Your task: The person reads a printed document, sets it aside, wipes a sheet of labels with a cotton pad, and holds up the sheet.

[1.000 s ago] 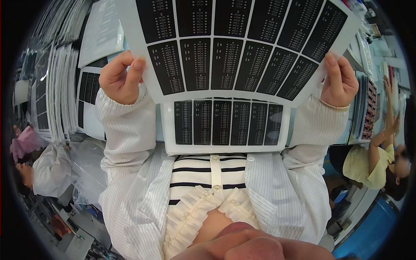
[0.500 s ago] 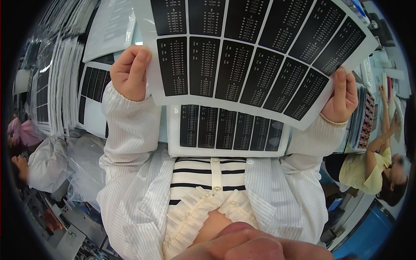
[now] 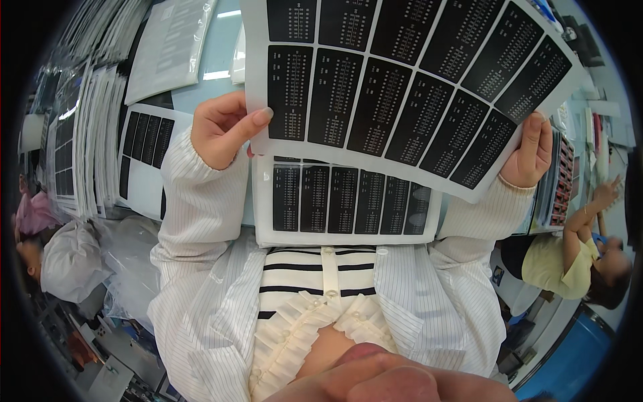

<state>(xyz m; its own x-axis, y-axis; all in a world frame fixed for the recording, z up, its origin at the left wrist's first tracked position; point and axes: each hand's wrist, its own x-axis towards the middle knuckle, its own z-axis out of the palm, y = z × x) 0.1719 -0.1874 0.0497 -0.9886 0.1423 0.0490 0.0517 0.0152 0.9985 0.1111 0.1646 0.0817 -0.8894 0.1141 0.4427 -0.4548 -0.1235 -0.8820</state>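
Note:
A large white sheet (image 3: 348,151) printed with rows of black rectangular panels is held up in front of me. My left hand (image 3: 226,128) pinches its left edge, thumb on the printed side and fingers behind. At the right edge my right hand (image 3: 530,151) grips the same sheet, thumb on top. The sheet bows slightly between the hands, and its top runs out of the picture. Below it, close to my body, lies a stack of similar printed sheets (image 3: 348,238), partly covered by the raised sheet.
To the left stand tall piles of wrapped printed sheets (image 3: 87,141), a plastic-wrapped packet (image 3: 167,50) and another printed sheet (image 3: 144,144). Red-and-black slotted pieces (image 3: 561,181) are stacked at right. A person in yellow (image 3: 559,264) works farther right; people in white (image 3: 70,261) and pink are at left.
My left hand has moved right and slightly down, its thumb now reaching further over the sheet. The sheet's left side has shifted right; my right hand stays nearly in place.

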